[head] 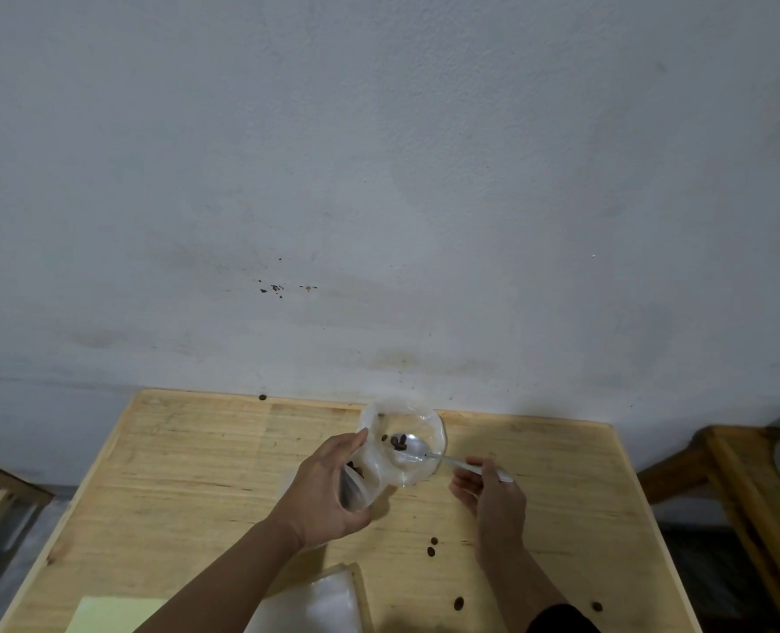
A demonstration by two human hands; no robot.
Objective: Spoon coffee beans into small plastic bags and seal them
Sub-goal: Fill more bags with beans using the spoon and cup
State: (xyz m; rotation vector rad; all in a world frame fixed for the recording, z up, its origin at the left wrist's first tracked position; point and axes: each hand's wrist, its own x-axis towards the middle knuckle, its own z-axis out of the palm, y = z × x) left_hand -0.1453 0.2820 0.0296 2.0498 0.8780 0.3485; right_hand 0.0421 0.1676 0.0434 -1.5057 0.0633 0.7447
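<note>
Wooden table (196, 472) against grey wall (379, 175). Left hand (328, 486) gripping plastic bag (397, 450), mouth open. Right hand (493, 495) pinching spoon (417, 450), beans (398, 441) on bowl inside bag mouth. Stray beans (432, 545) nearby; spare bags (315, 605), yellow sheet (114, 614) at near edge.

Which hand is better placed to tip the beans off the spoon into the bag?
The right hand. It already pinches the handle of the spoon, whose bowl, carrying a few beans, sits inside the bag mouth. The left hand grips the bag's lower part, holding it up.
</note>
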